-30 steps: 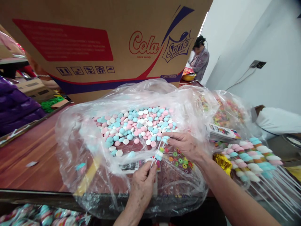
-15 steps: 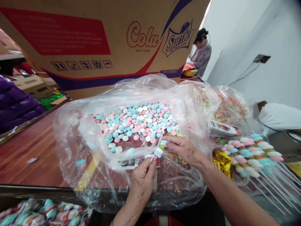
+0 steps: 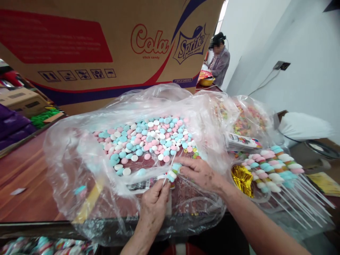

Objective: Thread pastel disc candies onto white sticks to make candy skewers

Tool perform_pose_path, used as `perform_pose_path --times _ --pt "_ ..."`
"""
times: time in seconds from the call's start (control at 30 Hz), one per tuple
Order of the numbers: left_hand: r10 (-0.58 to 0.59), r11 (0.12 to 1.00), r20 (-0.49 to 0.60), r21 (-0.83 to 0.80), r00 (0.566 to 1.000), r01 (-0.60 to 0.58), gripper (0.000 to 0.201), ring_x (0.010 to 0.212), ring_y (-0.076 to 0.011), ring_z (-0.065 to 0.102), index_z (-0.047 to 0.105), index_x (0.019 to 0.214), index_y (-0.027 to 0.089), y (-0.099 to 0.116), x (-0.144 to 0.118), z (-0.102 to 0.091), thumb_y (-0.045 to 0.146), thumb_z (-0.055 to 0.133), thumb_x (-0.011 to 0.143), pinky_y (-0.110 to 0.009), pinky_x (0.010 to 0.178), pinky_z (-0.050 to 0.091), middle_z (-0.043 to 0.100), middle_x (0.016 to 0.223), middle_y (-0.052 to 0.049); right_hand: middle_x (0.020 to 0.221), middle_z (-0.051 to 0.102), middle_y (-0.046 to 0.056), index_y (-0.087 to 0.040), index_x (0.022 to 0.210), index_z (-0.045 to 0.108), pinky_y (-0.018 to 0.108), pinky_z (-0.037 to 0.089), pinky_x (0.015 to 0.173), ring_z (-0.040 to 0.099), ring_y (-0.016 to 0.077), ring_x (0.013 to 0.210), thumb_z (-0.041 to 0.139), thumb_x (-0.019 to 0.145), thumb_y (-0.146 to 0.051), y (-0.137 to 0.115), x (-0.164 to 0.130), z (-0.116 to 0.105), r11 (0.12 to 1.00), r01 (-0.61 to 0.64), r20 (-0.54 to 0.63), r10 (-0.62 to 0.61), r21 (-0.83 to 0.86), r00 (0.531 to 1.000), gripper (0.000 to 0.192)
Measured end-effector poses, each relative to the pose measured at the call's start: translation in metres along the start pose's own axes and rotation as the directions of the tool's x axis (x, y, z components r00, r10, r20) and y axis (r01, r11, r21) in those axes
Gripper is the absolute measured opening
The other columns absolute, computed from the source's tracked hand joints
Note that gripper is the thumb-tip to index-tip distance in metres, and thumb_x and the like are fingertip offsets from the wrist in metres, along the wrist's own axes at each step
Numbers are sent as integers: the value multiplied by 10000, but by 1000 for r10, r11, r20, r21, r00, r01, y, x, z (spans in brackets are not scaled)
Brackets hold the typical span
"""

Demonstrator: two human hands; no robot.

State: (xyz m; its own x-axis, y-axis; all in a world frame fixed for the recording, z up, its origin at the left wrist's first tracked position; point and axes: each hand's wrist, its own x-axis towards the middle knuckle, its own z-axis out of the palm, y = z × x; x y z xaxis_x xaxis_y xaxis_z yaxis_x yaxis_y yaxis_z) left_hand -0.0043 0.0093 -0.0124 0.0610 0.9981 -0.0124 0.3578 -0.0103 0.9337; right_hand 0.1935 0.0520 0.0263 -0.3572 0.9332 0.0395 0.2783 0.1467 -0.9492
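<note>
My left hand [image 3: 155, 202] is closed in a pinch on the lower part of a thin white stick. Threaded on the stick are candy pieces [image 3: 172, 176] in blue, white and green, and its bare tip points up. My right hand [image 3: 203, 174] has thumb and index finger closed about the upper blue piece on the stick. Beyond both hands, loose pink, blue and white round candies [image 3: 148, 140] lie spread in a large clear plastic bag [image 3: 71, 159]. Small coloured ring candies [image 3: 195, 155] show partly under the film.
To the right, finished-looking candy skewers [image 3: 273, 170] lie with sticks toward me, beside gold twist ties [image 3: 242, 180] in a clear tub. Printed cards [image 3: 243, 141] and bagged gummies [image 3: 249, 117] sit behind. A tall carton [image 3: 106, 46] stands at the back; a person [image 3: 220, 60] works farther off.
The view has swung to the right, so everything sits farther left in the picture. Both hands keep hold of the candy stick, with the right fingers still at its upper pieces.
</note>
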Motion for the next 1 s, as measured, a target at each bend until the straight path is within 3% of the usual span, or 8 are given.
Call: perform_pose_path --times 0.07,0.13,0.27,0.33,0.43,0.53,0.77,1.0 --pt "-22 999 -1 -37 1000 22 298 479 -125 396 616 687 200 0 -1 0 405 532 885 -225 486 307 432 513 64 1145 716 22 -290 1376 527 378 508 907 656 211 1012 546 899 -344 -4 1 -19 999 -28 -102 25 -32 995 480" --pt "-55 996 4 -67 999 55 323 450 -118 363 579 662 204 1 -2 0 424 524 893 -224 458 275 398 486 73 1054 726 33 -256 1274 602 357 502 854 651 202 927 528 900 -319 -7 2 -38 974 -51 -216 2 -222 976 387" --pt "-81 994 17 -74 997 82 343 416 -110 313 541 639 214 0 -2 0 439 514 897 -222 431 239 346 445 87 876 688 63 -188 854 706 326 452 797 606 194 822 477 899 -203 0 4 -50 731 -14 -26 -6 -682 1000 234" --pt "-87 993 31 -75 996 89 350 410 -110 312 530 631 218 0 -2 0 444 506 896 -221 426 241 343 440 87 834 657 66 -177 799 683 308 439 758 583 187 785 462 912 -182 8 3 -43 642 28 59 27 -766 998 248" --pt "-114 989 22 -89 993 116 330 401 -110 310 548 650 219 2 -3 1 446 508 887 -221 415 237 339 433 88 853 641 66 -182 807 667 293 432 752 562 185 802 486 913 -173 18 -1 -27 576 46 79 32 -816 996 210" --pt "-143 983 14 -112 990 144 315 395 -110 292 571 682 218 4 -3 1 456 514 882 -221 406 221 319 426 93 896 644 74 -186 850 666 298 437 775 557 194 842 503 907 -166 18 -2 -20 585 49 64 5 -810 998 174" --pt "-155 979 11 -132 988 155 339 407 -112 286 564 666 218 3 -3 1 483 528 875 -220 409 221 312 429 93 920 690 58 -190 875 686 282 448 799 606 178 848 462 901 -153 12 20 -16 772 48 33 -35 -634 999 229" --pt "-130 978 34 -161 991 134 313 398 -110 293 598 717 211 2 -3 1 462 529 891 -225 414 213 326 424 96 798 700 26 -211 790 700 267 455 731 605 183 772 547 792 -162 21 30 -7 799 39 30 -26 -600 999 161"
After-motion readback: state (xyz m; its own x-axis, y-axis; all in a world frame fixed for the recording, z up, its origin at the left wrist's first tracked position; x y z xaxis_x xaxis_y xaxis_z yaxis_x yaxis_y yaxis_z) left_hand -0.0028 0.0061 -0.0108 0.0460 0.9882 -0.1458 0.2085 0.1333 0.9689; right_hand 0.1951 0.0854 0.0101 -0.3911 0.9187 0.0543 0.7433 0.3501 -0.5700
